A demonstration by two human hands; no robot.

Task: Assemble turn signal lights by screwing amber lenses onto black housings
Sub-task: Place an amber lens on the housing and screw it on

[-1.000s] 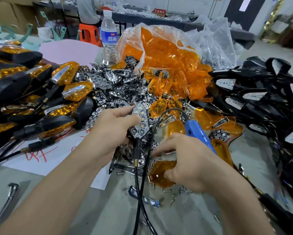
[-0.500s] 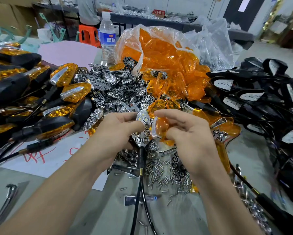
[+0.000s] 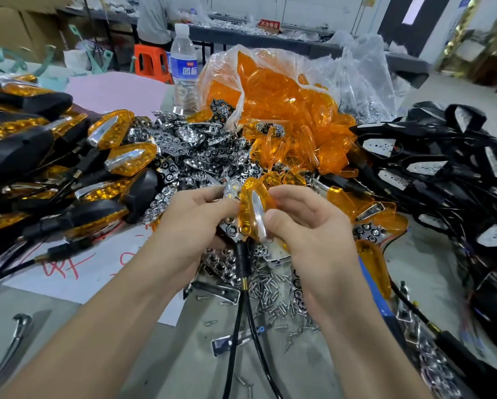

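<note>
Amber lens [image 3: 248, 210] w/ chrome strip sits edge-on just above screw pile [image 3: 270, 286]. Right hand [image 3: 307, 226] pinches it, thumb vs fingers. Left hand [image 3: 195, 220] grips LED housing [image 3: 232, 193], also above pile, touching lens. Lens bag [image 3: 284, 110] well behind pile.

Near the middle, the amber lens [image 3: 248, 208] is clear orange with a bright chrome strip [image 3: 258, 217] down it. The part-built light [image 3: 230, 194] beside it shows silver hexagon cells with pale yellow spots, on a black stalk [image 3: 242, 263] ringed in brass. The far bag [image 3: 218, 67] is clear, crammed with orange lenses [image 3: 293, 122]. Left, the finished lights [image 3: 117, 133] are black with amber faces and silver blades. Right, the black housings [image 3: 425, 110] carry white boards [image 3: 381, 147] flecked with dark dots. The reflectors [image 3: 184, 145] are chrome honeycomb. The paper [image 3: 69, 272] is white with red scrawl; the bottle [image 3: 184, 70] wears a blue label, the stool [image 3: 150, 63] is orange.
</note>
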